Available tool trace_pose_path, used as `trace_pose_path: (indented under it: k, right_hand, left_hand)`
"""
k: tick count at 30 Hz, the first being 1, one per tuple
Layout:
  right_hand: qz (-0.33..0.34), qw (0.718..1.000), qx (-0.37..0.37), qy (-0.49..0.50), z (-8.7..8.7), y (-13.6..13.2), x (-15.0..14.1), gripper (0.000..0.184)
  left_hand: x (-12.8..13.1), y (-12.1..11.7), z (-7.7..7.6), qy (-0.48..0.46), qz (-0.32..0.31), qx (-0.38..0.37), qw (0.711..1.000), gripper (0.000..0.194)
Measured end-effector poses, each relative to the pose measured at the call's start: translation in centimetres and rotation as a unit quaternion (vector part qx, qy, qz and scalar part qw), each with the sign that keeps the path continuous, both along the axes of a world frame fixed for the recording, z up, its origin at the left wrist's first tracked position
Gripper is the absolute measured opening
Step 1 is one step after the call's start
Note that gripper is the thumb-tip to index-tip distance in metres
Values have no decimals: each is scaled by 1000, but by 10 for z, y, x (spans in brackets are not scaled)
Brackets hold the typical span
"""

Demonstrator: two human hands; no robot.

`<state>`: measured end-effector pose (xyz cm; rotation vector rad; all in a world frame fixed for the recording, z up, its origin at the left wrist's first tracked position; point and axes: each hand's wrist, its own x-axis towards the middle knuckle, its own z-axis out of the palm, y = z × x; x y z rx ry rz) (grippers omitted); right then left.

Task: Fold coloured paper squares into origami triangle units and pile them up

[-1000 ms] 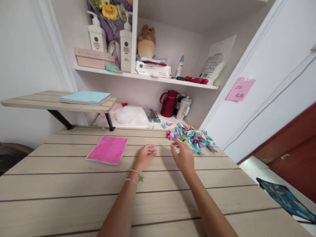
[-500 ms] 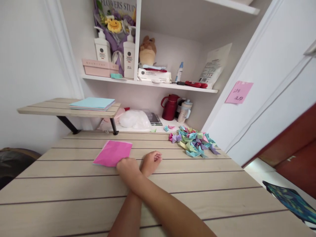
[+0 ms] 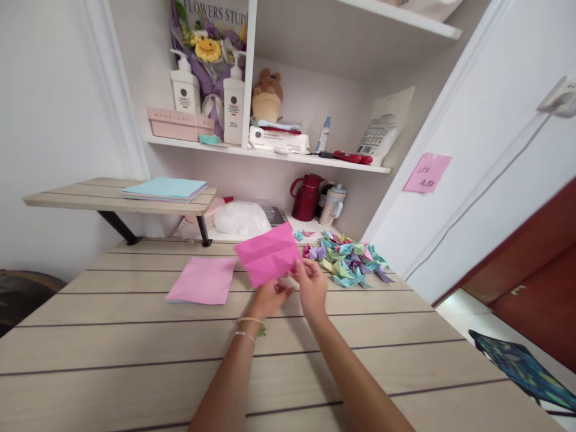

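A bright pink sheet of paper (image 3: 269,255) with crease lines is held up, tilted, above the table. My right hand (image 3: 312,288) pinches it at its lower right corner between thumb and fingers. Just under its lower edge is my left hand (image 3: 269,299), fingers half curled and apart, holding nothing that I can see; whether it touches the sheet is hard to tell. To the left lies a stack of square paper (image 3: 202,281) with a light pink sheet on top. Beyond my right hand is a pile of folded paper pieces (image 3: 353,258) in several colours.
A raised wooden stand (image 3: 81,195) at the left bears another paper stack (image 3: 165,188). Behind the table are a white plastic bag (image 3: 242,217), a red jug (image 3: 306,197) and a pale bottle (image 3: 333,205). A shelf (image 3: 288,157) with bottles and boxes runs above.
My right hand has lifted the bright pink sheet off the stack and carried it right, uncovering a light pink sheet. My arms are no longer crossed. My left hand's fingers have loosened.
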<state>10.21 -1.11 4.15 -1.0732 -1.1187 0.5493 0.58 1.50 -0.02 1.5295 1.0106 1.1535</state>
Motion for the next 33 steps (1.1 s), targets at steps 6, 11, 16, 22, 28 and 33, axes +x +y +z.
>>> trace_pose_path:
  k: [6, 11, 16, 22, 28, 33]
  right_hand:
    - [-95, 994, 57, -5, -28, -7, 74, 16]
    - [-1, 981, 79, -176, -38, -11, 79, 7]
    - [16, 981, 50, -187, -33, -8, 73, 32]
    - [78, 992, -36, -94, -40, -2, 79, 69]
    - [239, 964, -119, -17, -41, 0, 83, 52]
    - [226, 967, -113, 31, -41, 0, 83, 39]
  left_hand:
    - [-9, -4, 2, -55, -29, -31, 998, 91]
    - [-12, -5, 10, -52, -3, 57, 997, 98]
    - [-16, 2, 13, 8, -15, 70, 997, 33]
    - [-19, 3, 17, -32, 7, 44, 998, 21]
    - [-17, 3, 18, -81, 11, 10, 997, 30]
    - [-16, 2, 17, -111, -14, -19, 994, 29]
